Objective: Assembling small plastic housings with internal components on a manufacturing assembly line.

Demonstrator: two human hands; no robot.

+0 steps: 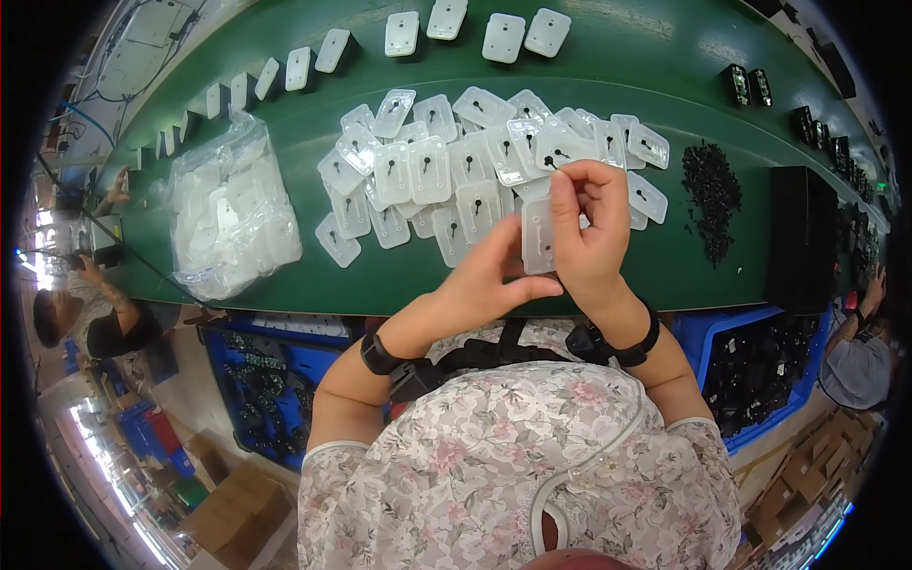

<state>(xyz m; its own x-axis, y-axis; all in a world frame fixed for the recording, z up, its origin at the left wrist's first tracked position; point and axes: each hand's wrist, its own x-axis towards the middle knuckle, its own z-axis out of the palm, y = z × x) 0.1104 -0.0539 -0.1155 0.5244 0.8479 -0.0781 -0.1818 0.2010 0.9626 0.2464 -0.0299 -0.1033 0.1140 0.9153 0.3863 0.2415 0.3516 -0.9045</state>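
My left hand [486,275] is closed on the edge of a translucent white plastic cover [538,239], tilted up in front of me. Fingertips of my right hand [597,223] are pinched together just above it, with a small black part [549,162] at their tips. That hand hides part of the held cover. Right behind both hands, many similar white covers [429,171] lie in an overlapping heap, most with a black keyhole-shaped piece in the middle. A pile of small black parts [711,199] lies to the right.
A clear bag of white covers [233,214] lies left on the green table [323,275]. White-topped black housings [332,52] line the far side. A black box [801,237] stands right. Blue bins [698,332] sit below the edge. Other people [104,313] work at both sides.
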